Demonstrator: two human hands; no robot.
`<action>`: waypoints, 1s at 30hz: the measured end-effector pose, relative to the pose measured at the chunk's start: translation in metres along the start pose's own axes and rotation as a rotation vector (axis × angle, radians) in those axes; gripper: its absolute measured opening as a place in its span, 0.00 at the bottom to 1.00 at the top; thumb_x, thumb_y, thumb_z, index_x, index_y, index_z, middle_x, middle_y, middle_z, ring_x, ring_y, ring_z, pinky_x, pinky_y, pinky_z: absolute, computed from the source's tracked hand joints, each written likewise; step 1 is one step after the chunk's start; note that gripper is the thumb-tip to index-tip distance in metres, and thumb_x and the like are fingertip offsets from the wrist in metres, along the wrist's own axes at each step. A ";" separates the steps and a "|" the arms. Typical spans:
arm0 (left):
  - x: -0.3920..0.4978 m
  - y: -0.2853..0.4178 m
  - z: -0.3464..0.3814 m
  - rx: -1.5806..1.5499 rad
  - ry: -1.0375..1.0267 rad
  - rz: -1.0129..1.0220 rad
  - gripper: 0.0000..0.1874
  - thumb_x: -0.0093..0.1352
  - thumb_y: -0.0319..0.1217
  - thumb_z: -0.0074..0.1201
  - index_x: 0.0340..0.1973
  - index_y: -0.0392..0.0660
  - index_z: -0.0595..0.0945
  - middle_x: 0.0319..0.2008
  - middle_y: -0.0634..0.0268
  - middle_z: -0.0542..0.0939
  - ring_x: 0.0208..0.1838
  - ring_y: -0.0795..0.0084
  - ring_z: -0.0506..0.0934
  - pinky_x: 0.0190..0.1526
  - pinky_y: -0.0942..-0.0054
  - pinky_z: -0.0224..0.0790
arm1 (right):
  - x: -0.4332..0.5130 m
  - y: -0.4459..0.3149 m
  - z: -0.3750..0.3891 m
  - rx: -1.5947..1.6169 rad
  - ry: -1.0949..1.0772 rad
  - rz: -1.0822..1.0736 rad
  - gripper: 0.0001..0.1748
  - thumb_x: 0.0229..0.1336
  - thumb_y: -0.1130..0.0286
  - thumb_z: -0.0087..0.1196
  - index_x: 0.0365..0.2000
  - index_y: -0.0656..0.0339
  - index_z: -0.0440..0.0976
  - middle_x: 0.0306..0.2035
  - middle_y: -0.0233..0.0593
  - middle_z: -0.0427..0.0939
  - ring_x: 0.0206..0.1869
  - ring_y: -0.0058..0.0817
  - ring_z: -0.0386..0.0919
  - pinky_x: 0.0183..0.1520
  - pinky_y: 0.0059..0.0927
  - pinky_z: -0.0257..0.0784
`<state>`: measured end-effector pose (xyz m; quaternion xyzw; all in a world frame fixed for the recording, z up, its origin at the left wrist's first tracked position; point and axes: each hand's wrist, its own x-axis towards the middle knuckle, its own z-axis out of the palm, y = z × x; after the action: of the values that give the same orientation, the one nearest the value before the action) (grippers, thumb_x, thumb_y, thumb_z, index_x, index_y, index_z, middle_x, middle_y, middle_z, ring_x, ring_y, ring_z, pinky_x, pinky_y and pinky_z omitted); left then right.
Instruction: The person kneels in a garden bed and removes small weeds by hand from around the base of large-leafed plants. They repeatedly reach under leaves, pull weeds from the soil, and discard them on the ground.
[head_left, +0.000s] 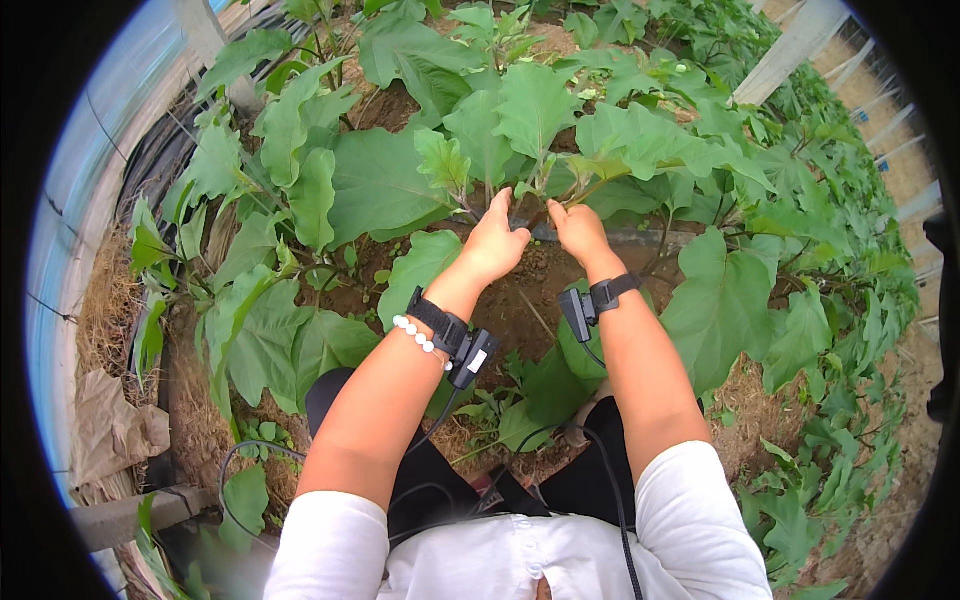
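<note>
In front of me stands a leafy eggplant plant (536, 112) with broad lobed leaves and purplish stems. My left hand (491, 244) is at the left of its lower stems, forefinger pointing up and thumb apart. Whether its other fingers hold anything is hidden. My right hand (579, 231) is curled at the right, its fingertips at a brownish eggplant stem (574, 196), which it seems to pinch. A small gap separates the two hands. A pale young shoot (444, 161) rises just left of my left fingertips.
More eggplant foliage (720, 300) crowds both sides. Concrete posts (791, 52) rise at the back. Blue-tinted plastic sheeting (97, 202) runs along the left, with crumpled brown paper (116, 427) beside it. Wrist devices (472, 360) trail a black cable (611, 465) across my lap.
</note>
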<state>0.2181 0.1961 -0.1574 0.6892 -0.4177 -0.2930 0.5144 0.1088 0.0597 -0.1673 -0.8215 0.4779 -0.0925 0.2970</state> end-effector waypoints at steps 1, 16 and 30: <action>0.004 -0.004 0.007 -0.087 -0.052 -0.062 0.31 0.64 0.24 0.47 0.62 0.35 0.56 0.60 0.46 0.65 0.60 0.59 0.67 0.56 0.68 0.61 | -0.002 0.001 -0.001 -0.003 -0.006 -0.012 0.32 0.57 0.46 0.42 0.26 0.70 0.77 0.30 0.60 0.77 0.38 0.55 0.75 0.43 0.47 0.69; 0.018 -0.020 0.039 -0.123 0.161 -0.100 0.11 0.65 0.24 0.45 0.43 0.39 0.72 0.36 0.59 0.78 0.39 0.69 0.79 0.38 0.71 0.71 | -0.002 -0.024 -0.003 0.197 -0.161 -0.104 0.21 0.57 0.55 0.48 0.31 0.66 0.77 0.29 0.49 0.79 0.34 0.46 0.77 0.38 0.44 0.70; 0.039 -0.028 0.051 0.299 0.128 0.042 0.21 0.58 0.32 0.56 0.48 0.48 0.76 0.44 0.60 0.75 0.47 0.59 0.75 0.47 0.66 0.67 | -0.035 -0.001 -0.011 0.373 -0.066 -0.448 0.14 0.43 0.78 0.50 0.35 0.63 0.74 0.38 0.41 0.74 0.41 0.35 0.74 0.47 0.30 0.69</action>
<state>0.2018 0.1420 -0.1987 0.7664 -0.4374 -0.1721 0.4378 0.0861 0.0847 -0.1536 -0.8404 0.2495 -0.2152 0.4304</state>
